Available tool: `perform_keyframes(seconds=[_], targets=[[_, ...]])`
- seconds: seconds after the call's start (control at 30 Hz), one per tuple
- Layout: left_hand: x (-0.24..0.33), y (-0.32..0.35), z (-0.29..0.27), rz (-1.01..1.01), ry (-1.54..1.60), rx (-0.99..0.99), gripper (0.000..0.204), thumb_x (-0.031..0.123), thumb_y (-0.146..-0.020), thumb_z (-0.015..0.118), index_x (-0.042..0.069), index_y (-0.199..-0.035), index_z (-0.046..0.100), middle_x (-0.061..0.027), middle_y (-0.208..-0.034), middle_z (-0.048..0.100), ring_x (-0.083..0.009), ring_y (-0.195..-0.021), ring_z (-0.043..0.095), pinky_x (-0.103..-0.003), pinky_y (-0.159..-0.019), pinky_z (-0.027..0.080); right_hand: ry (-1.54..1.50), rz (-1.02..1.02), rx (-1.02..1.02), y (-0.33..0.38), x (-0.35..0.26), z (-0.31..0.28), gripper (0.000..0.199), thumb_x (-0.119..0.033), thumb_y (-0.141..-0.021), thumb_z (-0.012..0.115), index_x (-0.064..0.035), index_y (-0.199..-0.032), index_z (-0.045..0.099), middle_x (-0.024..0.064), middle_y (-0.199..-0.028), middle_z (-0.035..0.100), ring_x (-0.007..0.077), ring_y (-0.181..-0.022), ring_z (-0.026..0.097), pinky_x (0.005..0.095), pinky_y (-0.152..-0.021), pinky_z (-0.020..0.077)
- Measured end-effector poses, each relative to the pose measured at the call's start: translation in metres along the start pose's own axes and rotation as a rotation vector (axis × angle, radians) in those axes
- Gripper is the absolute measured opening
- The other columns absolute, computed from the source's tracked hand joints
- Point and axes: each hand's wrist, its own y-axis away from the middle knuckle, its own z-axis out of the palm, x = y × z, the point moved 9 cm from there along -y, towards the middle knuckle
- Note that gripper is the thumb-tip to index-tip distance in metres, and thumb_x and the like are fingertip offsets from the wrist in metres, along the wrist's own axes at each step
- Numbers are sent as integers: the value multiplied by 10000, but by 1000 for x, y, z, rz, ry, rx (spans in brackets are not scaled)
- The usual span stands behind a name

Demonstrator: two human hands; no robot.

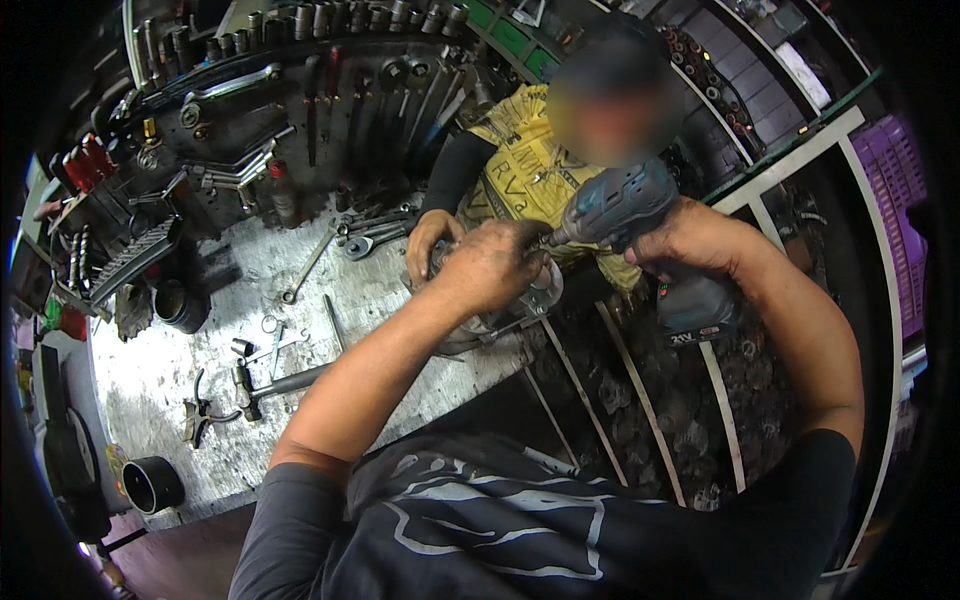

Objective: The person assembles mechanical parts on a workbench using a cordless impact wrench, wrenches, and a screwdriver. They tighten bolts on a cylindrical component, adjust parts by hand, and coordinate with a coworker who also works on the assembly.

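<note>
My right hand (690,238) is wrapped round the grip of a blue-and-black cordless impact driver (622,205), its nose pointing left and its battery hanging below. At the driver's nose is my left hand (495,262), fingers curled closed; what they hold is hidden. Beneath that hand sits a round grey metal part (543,297) at the bench's right edge, mostly covered. Across from me a co-worker in a yellow patterned shirt has a hand (432,245) against the far side of the same part.
On the metal-topped bench (200,355) lie a hammer (285,383), pliers (205,410), spanners (310,265) and a black ring (152,484). Sockets (320,20) and hand tools line the back rack. Right of the bench are shelves of dark parts (690,420) and a purple crate (890,220).
</note>
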Motion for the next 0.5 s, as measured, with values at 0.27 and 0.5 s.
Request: perform_keyframes(seconds=[0.27, 0.5], targets=[[-2, 2, 4, -33, 8, 41, 286, 220, -987, 698, 6, -1174, 727, -254, -1069, 755, -450, -1048, 730, -541, -922, 573, -121, 72, -74, -18, 6, 9, 437, -268, -845, 849, -15, -1189, 751, 125, -978, 777, 229, -834, 713, 388, -765, 574], [-7, 7, 11, -71, -9, 56, 272, 205, -984, 688, -7, -1153, 710, -257, -1061, 741, -458, -1059, 711, -549, -916, 561, -288, 178, -146, -24, 9, 13, 339, -141, -879, 833, -32, -1193, 762, 58, -841, 738, 154, -672, 650, 336, -632, 551]])
